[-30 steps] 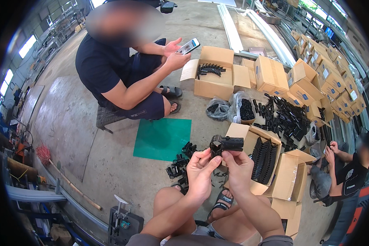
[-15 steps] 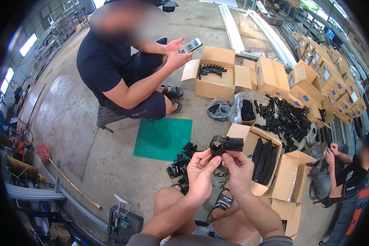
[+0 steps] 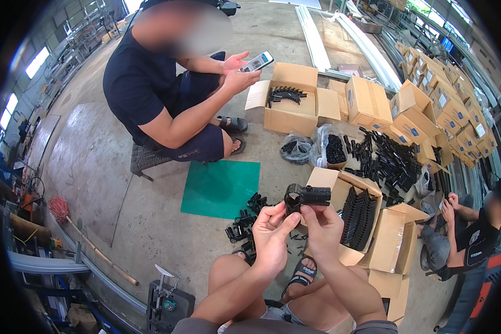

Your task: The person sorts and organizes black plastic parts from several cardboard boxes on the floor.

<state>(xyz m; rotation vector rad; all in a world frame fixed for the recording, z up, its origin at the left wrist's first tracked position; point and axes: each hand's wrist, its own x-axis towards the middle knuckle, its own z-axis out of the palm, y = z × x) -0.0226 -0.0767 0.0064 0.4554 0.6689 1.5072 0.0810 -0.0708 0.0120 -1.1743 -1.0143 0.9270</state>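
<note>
Red broom head (image 3: 58, 208): left of the green sheet (image 3: 220, 190)
Seated co-worker (image 3: 142, 92): beyond the green sheet's left side, smartphone (image 3: 255, 62) in hand
Loose black fittings (image 3: 241, 220): heaped near the green sheet's near right corner
Left hand (image 3: 273, 236): right of the green sheet — pinching a black pipe fitting (image 3: 313, 195)
Right hand (image 3: 324, 228): thumb and fingers closed on that fitting too
Open carton (image 3: 322, 178): farther right of the green sheet — rows of black parts (image 3: 357, 218) inside
</note>
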